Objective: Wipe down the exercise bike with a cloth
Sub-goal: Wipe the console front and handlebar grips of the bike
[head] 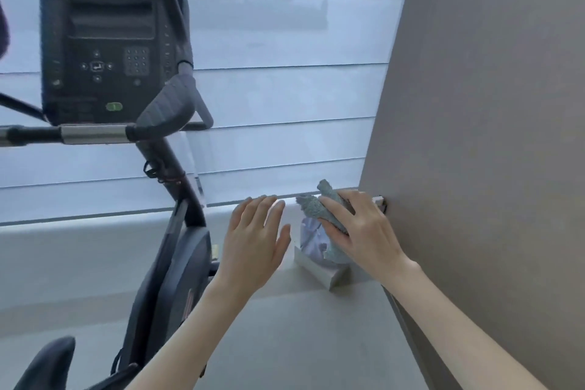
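Ledge (285,326) | right hand (364,231) grips cloth (316,204), half-hiding tissue box (319,274) | exercise bike (171,263) cropped

Exercise bike (177,263) at 9 o'clock, dark console (104,44) up at 10, saddle tip (47,361) down at 7. Right hand (364,231) at 4 o'clock grips grey-blue cloth (319,209), bunched over tissue box (319,274) on pale ledge (285,342). Left hand (253,244) just beside at 6, fingers straight, palm down, holding nothing. Beige wall (490,104) at 3.

A tissue box (319,274) sits on the grey ledge (285,332).
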Demonstrator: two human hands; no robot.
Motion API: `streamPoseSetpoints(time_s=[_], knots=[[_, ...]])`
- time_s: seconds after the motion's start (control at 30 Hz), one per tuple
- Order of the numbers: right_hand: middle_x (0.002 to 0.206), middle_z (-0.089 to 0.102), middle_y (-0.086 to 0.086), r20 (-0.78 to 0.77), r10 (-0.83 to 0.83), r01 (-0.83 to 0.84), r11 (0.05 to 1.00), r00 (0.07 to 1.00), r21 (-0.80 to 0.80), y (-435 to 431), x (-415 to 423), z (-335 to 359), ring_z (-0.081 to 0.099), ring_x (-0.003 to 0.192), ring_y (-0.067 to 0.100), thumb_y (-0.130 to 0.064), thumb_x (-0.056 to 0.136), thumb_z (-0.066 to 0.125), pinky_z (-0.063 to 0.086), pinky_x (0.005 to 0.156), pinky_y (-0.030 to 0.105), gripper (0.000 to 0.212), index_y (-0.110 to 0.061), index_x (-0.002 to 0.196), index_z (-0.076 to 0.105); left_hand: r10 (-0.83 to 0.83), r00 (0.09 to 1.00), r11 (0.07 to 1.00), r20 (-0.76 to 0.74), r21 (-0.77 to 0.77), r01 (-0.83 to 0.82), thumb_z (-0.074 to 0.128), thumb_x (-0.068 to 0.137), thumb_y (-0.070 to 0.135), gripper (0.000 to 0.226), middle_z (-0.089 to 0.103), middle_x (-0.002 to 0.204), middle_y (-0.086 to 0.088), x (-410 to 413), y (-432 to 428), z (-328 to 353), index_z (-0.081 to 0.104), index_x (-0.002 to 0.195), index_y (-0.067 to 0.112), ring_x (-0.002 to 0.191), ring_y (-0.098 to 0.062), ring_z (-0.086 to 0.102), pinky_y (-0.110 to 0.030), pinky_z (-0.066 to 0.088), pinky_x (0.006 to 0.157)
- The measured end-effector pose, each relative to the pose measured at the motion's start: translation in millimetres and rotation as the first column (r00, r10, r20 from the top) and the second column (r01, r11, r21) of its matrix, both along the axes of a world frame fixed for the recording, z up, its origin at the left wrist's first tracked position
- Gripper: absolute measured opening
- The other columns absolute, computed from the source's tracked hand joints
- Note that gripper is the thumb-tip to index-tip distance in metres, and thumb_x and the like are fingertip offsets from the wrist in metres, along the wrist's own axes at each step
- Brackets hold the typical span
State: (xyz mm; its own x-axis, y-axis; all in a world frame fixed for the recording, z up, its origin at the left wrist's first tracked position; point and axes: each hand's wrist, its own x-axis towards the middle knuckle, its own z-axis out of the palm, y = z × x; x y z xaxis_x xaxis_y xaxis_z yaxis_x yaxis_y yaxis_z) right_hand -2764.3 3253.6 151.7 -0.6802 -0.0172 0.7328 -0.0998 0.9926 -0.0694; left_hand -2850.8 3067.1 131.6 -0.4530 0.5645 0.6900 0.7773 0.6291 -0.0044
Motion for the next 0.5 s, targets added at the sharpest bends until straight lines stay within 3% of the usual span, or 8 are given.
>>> streamPoseSetpoints(time_s=[0.17,0.5], knots=[[0.097,0.063,0.019,-0.031,0.173,-0.175,0.983,0.984,-0.048,27,-78,-7,0.062,0.076,0.035,-0.015,0.077,0.076,0.056,0.066,0.04,0.032,-0.004,0.106,0.07,0.166,0.986,0.985,-0.018,-0.035,-0.166,0.045,0.093,0.026,0.037,0.064,0.117,-0.012,-45,15,-1,0.064,0.115,0.003,0.109,-0.028,0.06,-0.045,0.042,0.101],[0.1,0.063,0.019,-0.054,0.352,-0.355,0.933,0.934,-0.054,73,-261,8,0.061,0.08,0.036,-0.017,0.081,0.072,0.055,0.071,0.043,0.032,-0.004,0.109,0.068,0.319,0.948,0.947,-0.014,-0.025,-0.319,0.053,0.092,0.022,0.037,0.062,0.123,-0.015,-195,62,17,0.061,0.121,0.0,0.112,-0.03,0.06,-0.047,0.045,0.099]])
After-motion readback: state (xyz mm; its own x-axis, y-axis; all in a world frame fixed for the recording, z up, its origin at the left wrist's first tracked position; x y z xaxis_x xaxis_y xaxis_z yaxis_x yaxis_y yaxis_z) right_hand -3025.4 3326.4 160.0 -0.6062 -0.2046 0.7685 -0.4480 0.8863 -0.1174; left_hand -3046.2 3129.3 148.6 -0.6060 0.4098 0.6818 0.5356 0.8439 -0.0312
